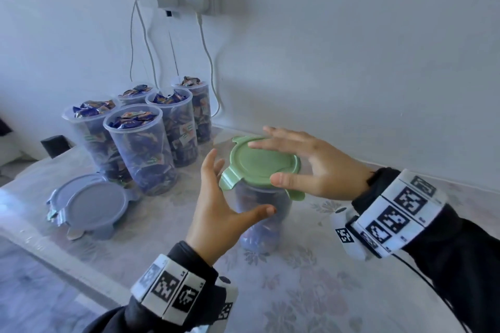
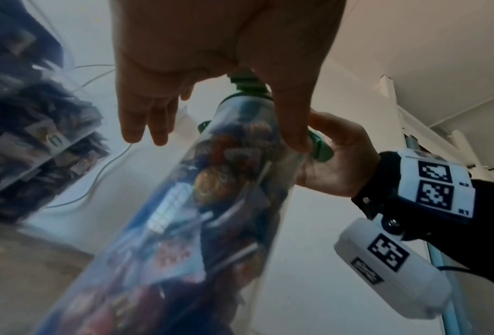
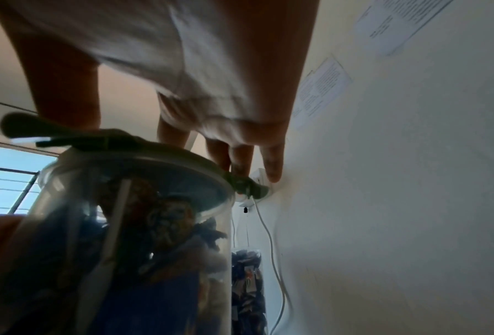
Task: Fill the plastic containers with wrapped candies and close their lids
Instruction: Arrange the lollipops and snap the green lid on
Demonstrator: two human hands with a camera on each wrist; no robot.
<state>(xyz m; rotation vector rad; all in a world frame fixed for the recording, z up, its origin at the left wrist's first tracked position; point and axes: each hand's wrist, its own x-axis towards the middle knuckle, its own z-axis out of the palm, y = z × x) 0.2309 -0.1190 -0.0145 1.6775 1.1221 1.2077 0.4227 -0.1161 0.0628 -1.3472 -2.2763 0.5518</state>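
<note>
Right hand [image 1: 322, 167] lay flat, fingers straight, on the green lid [image 1: 261, 162]; left hand [image 1: 219, 205], fingers spread, flanked the upright container [image 1: 259, 224] below.

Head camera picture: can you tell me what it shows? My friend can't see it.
A right hand lies flat on a green lid atop a candy-filled container, the left hand open beside it. Five open candy-filled containers and stacked grey lids stand left.

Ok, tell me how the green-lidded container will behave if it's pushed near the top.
The green-lidded container is tall and narrow, so it probably tips rather than slides. Packed with candies, it likely feels heavy. Its smooth clear wall may slip under the left hand.
</note>
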